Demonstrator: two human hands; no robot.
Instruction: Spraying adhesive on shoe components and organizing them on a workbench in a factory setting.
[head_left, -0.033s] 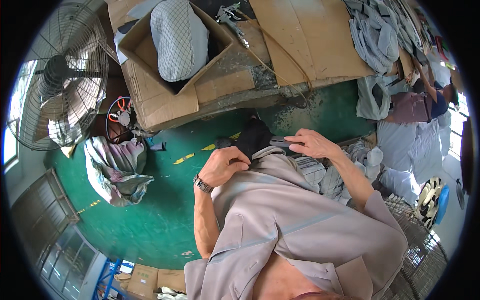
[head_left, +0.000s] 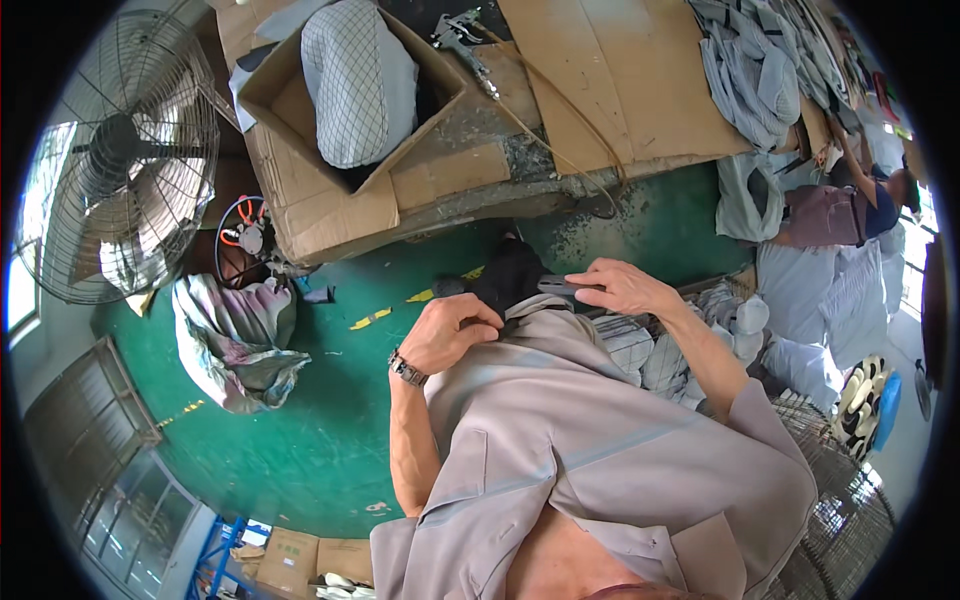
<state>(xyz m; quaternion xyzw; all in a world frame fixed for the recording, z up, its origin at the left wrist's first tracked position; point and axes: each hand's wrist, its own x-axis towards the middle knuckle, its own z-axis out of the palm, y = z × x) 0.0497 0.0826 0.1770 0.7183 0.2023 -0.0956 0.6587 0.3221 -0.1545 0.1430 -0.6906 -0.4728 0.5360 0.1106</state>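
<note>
In my right hand (head_left: pixel 628 288) is a slim dark grey phone (head_left: pixel 556 285), gripped at one end between thumb and fingers. It lies just above the hem of my beige shirt (head_left: pixel 570 370). My left hand (head_left: pixel 455 330), with a metal-banded watch (head_left: pixel 408 370) at the wrist, is closed, its fingers curled against the shirt's front edge and the black trousers (head_left: pixel 512 275). Whatever its fingertips may hold is hidden.
Ahead stands a cardboard-covered bench (head_left: pixel 450 175) bearing an open box (head_left: pixel 275 90) with a wrapped grey bundle, and a spray gun (head_left: pixel 462 45) with its hose. A large fan (head_left: pixel 115 150) and a cloth bundle (head_left: pixel 235 345) are leftward. Another person (head_left: pixel 830 210) works at far right.
</note>
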